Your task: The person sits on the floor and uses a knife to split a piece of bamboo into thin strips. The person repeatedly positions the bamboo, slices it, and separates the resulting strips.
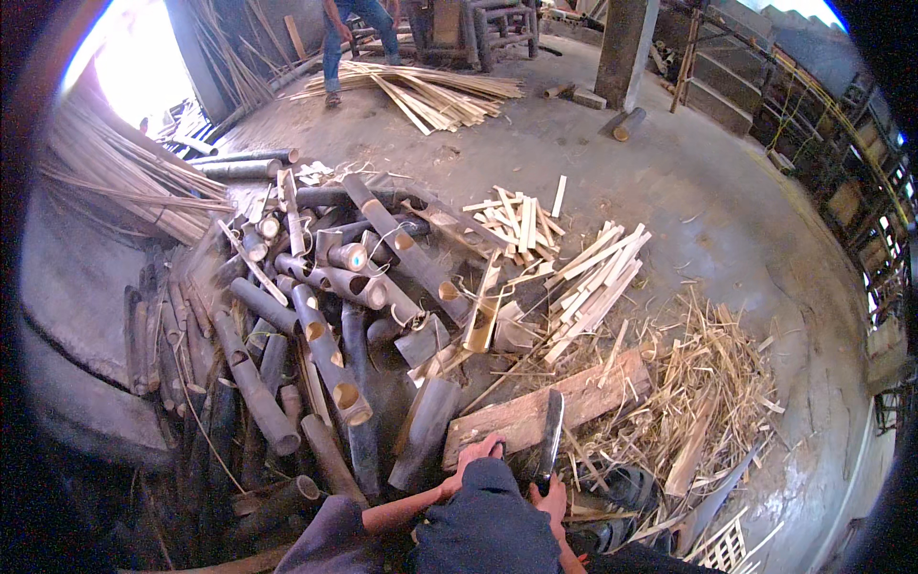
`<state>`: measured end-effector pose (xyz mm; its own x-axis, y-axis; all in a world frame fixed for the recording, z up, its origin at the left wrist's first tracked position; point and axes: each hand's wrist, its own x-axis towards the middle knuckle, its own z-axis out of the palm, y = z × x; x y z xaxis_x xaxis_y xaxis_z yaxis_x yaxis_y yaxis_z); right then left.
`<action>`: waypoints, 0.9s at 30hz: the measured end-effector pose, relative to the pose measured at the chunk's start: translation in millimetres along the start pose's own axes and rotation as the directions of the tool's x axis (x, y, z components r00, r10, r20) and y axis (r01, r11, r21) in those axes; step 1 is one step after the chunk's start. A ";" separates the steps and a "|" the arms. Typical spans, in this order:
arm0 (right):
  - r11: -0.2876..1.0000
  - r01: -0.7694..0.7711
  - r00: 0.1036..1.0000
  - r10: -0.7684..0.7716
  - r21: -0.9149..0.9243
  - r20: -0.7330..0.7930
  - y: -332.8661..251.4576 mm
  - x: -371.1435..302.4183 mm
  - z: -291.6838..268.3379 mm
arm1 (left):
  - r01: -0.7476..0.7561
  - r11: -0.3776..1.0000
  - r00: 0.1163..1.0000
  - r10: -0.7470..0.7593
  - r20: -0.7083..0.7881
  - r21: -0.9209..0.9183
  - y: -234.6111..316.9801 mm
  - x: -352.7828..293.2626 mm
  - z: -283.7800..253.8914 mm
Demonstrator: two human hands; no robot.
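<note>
My right hand (550,502) is closed round the handle of a large knife (552,435), whose long dark blade points away from me across the wooden board (583,397). The thick, reddish-brown board lies slantwise on the floor in front of me. By the board's near left end is my left hand (476,453), its fingers curled; a small dark thing shows at the fingertips, too little to name. Dark cloth (490,521) between my forearms covers part of both hands. A split bamboo piece (427,430) leans just left of my left hand.
Cut bamboo tubes (335,364) are heaped on the left. Pale split strips (598,287) lie beyond the board, and shavings (717,392) pile up at its right. Far off, a person in jeans (359,33) stands by long strips (430,91); a pillar (627,53) rises at the back.
</note>
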<state>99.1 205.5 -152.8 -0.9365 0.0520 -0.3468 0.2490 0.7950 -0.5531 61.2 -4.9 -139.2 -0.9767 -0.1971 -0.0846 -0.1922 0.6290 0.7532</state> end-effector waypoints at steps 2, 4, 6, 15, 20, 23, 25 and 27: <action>1.000 0.005 1.000 -0.005 -0.008 0.011 2.9 0.9 1.2 | 0.004 1.000 1.000 -0.004 0.005 -0.010 2.6 0.2 -2.5; 0.999 0.031 0.999 -0.032 -0.026 -0.037 3.7 1.8 3.9 | 0.002 0.999 1.000 -0.001 0.025 -0.040 3.9 1.0 -4.0; 0.999 0.034 0.999 -0.035 -0.024 -0.038 4.4 1.8 3.9 | -0.001 0.999 1.000 0.001 0.018 -0.036 2.2 0.9 -0.9; 0.999 0.031 0.999 -0.030 0.022 -0.021 -2.5 -2.0 -2.7 | 0.019 1.000 1.000 -0.018 -0.012 0.021 1.5 -0.2 2.8; 0.997 0.081 0.996 -0.082 -0.015 -0.037 -2.0 -5.8 5.0 | -0.017 1.000 0.996 0.016 -0.083 -0.016 -10.3 -4.2 2.4; 0.991 0.137 0.982 -0.135 0.004 -0.129 13.9 -0.9 16.0 | 0.000 1.000 0.999 -0.002 -0.041 -0.031 -0.1 -0.7 0.7; 0.998 0.054 0.995 -0.057 -0.031 -0.084 12.3 1.2 14.8 | 0.019 0.997 1.000 -0.020 -0.013 -0.075 -1.9 2.0 1.9; 0.999 0.027 0.997 -0.030 -0.043 -0.071 13.5 2.1 15.0 | -0.054 0.998 0.995 0.055 -0.081 0.019 8.0 3.8 -1.8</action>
<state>104.2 207.3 -172.4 -0.9587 0.0705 -0.2756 0.2126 0.8213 -0.5294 56.1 -1.9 -132.3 -0.9748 -0.2227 0.0105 -0.1411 0.6531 0.7440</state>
